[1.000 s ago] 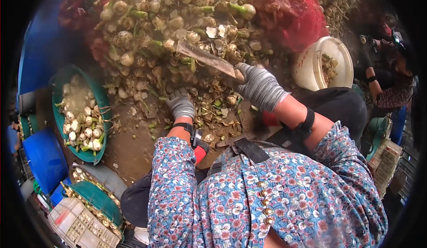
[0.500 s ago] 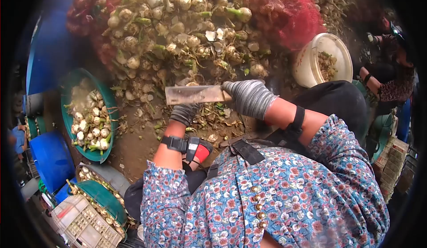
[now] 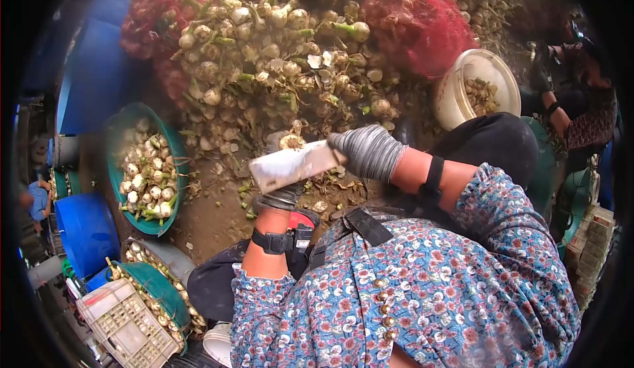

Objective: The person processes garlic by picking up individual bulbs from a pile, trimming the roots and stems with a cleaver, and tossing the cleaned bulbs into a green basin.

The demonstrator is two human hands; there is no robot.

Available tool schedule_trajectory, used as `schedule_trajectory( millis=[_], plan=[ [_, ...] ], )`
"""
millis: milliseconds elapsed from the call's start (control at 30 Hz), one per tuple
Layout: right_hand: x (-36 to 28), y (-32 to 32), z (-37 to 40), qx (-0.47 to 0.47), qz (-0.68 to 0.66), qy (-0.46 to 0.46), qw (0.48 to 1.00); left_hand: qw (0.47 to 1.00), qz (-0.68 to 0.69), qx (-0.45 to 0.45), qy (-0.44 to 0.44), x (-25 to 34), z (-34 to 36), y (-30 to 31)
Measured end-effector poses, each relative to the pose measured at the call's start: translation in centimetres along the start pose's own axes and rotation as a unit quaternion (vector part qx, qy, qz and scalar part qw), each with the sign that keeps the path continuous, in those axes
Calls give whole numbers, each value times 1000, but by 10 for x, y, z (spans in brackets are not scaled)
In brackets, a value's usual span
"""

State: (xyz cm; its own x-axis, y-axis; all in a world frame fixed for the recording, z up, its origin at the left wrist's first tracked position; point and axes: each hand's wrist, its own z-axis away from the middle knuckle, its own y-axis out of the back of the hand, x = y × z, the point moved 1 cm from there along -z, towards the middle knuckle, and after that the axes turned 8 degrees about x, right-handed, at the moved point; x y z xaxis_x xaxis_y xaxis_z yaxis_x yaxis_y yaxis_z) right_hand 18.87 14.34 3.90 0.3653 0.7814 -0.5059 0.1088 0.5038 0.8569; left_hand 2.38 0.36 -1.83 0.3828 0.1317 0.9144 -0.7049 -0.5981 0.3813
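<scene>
My right hand [image 3: 373, 151], in a grey striped glove, is closed round the handle of a cleaver [image 3: 290, 168]. Its broad blade reaches leftward, its face bright and its lower edge dirt-stained. Behind the blade is my gloved left hand [image 3: 282, 198], largely covered by it. A garlic bulb [image 3: 292, 141] shows above the blade's upper edge, root side up, in the left fingers. The blade overlaps the bulb's lower part in this view. Beyond both hands lies a heap of garlic bulbs [image 3: 271, 71] with green stem stubs and dry skins.
A green basin [image 3: 179, 176] of trimmed garlic stands at left, near a blue tub [image 3: 86, 232] and a pale plastic crate [image 3: 125, 328]. Red mesh sacks [image 3: 419, 24] flank the heap. A white bucket [image 3: 456, 94] lies tipped at right; another person's arm [image 3: 558, 113] shows beyond.
My left hand has risen and moved right, and a garlic bulb now shows above the blade. The cleaver has tilted, its face now brighter. The whole view has shifted slightly.
</scene>
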Motion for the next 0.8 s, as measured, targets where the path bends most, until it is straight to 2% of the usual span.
schedule_trajectory(
  millis=[100,200,233,267,400,467,500,533,567,600,633,700,733,767,800],
  plan=[
    [13,2,1,3,18,-14,1000,988,-132,-22,-72,24,-2,1],
    [56,-18,-5,21,17,-183,983,999,34,15,-2,22,6,-7],
    [90,-18,-6,2,28,-233,972,984,-115,38,-127,61,0,3],
    [87,-1,-2,11,26,-256,966,986,-113,23,-118,64,-3,8],
    [47,19,-4,103,0,-223,969,993,-93,38,-55,38,-15,15],
    [16,30,1,135,-17,-138,981,992,-112,34,-38,42,-18,14],
    [6,31,2,117,-16,-104,988,990,-99,-44,89,53,-24,15],
    [-1,33,0,102,-11,-64,993,938,290,-22,186,22,-20,3],
    [-7,31,1,127,-25,-25,991,962,216,-41,164,-13,-21,-2],
    [-13,33,1,107,-11,-28,994,978,139,-60,143,-47,-22,0],
    [-11,30,1,114,-35,-37,992,950,234,-30,203,-36,-26,4],
    [-8,23,1,116,-53,-62,990,852,423,60,304,-9,-33,10],
    [-6,22,-2,113,-45,-76,990,806,466,114,348,31,-41,18],
    [-4,22,-4,97,-39,-89,991,815,398,197,373,41,-43,20],
    [-5,22,-4,92,-43,-96,990,771,523,115,345,26,-46,24]
  ],
)
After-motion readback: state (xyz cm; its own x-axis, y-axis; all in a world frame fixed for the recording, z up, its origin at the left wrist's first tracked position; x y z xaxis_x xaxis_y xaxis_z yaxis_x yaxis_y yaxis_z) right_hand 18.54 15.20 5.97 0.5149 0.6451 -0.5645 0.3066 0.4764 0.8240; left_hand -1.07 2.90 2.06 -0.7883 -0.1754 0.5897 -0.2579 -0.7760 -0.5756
